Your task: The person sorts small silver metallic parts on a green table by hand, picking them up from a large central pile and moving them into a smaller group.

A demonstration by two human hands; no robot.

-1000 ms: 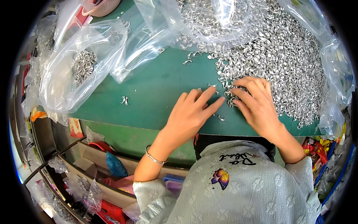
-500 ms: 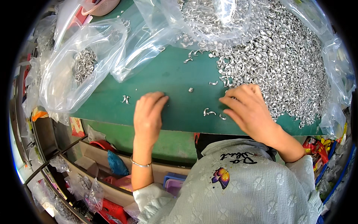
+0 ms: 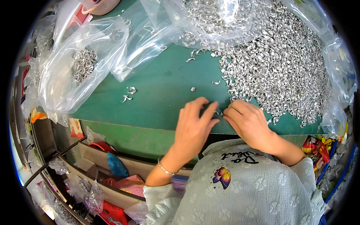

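Observation:
Small curved silver metal pieces lie in a large heap (image 3: 285, 71) on the right of the green table. My left hand (image 3: 193, 125) is at the table's near edge, thumb and forefinger apart around a small gap. Beside it, my right hand (image 3: 249, 122) has its fingers drawn together, with a small curved metal piece (image 3: 221, 113) at their tips. Between the two hands some of the pieces are partly hidden by the fingers. Further left, a few loose curved pieces (image 3: 129, 93) lie in a small group. A small silver lump (image 3: 193, 89) sits mid-table.
A clear plastic bag (image 3: 48, 88) with several silver rings or curved pieces lies at the left. Another clear bag (image 3: 176, 18) covers part of the heap at the back. A pink basket (image 3: 107, 7) stands far left. Below the table edge is an open drawer (image 3: 131, 198).
My left hand has moved right, close to my right hand. My right hand has come slightly nearer to me. One more curved piece now lies in the small group at the left.

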